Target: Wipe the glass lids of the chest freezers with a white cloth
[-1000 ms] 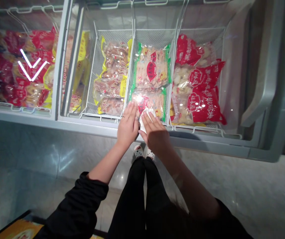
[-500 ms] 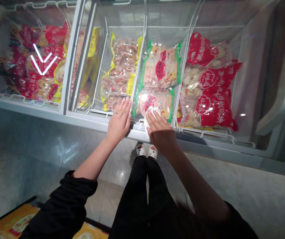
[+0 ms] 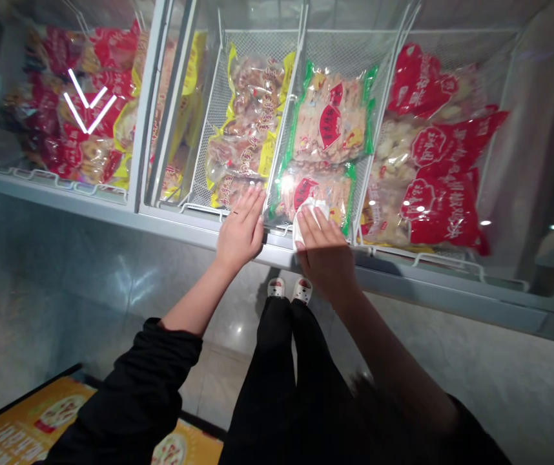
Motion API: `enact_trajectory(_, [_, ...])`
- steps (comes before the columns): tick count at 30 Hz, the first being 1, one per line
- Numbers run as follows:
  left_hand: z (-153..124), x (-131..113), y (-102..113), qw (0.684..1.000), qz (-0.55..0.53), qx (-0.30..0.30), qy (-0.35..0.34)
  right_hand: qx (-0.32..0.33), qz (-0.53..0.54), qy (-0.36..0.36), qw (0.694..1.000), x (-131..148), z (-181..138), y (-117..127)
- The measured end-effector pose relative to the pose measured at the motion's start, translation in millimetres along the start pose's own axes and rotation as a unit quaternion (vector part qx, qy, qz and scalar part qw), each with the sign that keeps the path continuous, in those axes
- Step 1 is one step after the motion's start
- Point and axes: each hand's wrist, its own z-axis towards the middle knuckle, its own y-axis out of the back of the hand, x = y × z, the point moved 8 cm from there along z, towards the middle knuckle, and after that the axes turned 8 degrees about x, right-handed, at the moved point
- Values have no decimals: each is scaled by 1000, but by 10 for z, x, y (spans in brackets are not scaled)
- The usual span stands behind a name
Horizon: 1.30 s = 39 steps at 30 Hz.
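My left hand [image 3: 242,226] lies flat near the front edge of a chest freezer [image 3: 199,234], fingers stretched out over the glass lid, nothing in it. To its right, my right hand [image 3: 325,252] presses a folded white cloth [image 3: 310,210] down on the glass; whether it is fabric or paper I cannot tell. The cloth shows around the fingertips. Beneath the glass, close to the right hand, are green-edged food bags [image 3: 330,123]. Yellow-edged bags [image 3: 245,116] sit below and beyond the left hand.
White wire baskets [image 3: 374,168] divide the freezer. Red bags [image 3: 444,206] fill the right basket, and more red bags [image 3: 71,152] lie on the left behind a lid frame [image 3: 148,110]. An orange printed panel [image 3: 20,420] stands at the lower left. My feet [image 3: 289,289] are on the tiled floor.
The view has shifted slightly, so the freezer appears a little further right. Both hands stay at the front edge, the right still pressing the cloth on the glass.
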Motion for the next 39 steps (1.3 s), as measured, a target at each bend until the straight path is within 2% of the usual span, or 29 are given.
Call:
enact_trajectory(4, [8,20,1,1000,-7,-7,8,-8,14,4,1000,202,172,-98])
enact_trajectory(9, [10,23,-6,1000,3,-14,5,3,-6,44,999,156,-35,-44])
enact_trajectory(14, [17,50,-38,1000,-7,-20,6,-2,-18,-42,999,-45,-153,-26])
enact_trajectory(18, [39,50,-61,1000,-17,-18,1,-1,-6,-70,998,8,-21,-94])
enact_trajectory(21, [56,41,-55,999,-24,-20,-3,25,-5,-30,999,62,35,-83])
enact_trajectory(24, [68,39,-45,999,-30,-23,-3,61,-12,40,997,88,-15,-41])
enact_trajectory(26, [76,38,-46,999,-29,-24,-3,63,-18,60,996,93,-68,-29])
enact_trajectory(28, [85,45,-50,999,-29,-29,1,33,-24,36,999,104,-82,-41])
enact_trajectory(31, [98,77,-50,998,-33,-44,16,-43,-25,-61,997,155,-9,-103])
enact_trajectory(33, [104,103,-51,998,-40,-51,25,-70,-21,-106,992,235,86,-156])
enact_trajectory(35, [108,121,-55,997,-50,-51,29,-56,-15,-82,995,357,202,-198])
enact_trajectory(39, [103,121,-48,997,-56,-53,23,19,-9,44,999,443,213,-172])
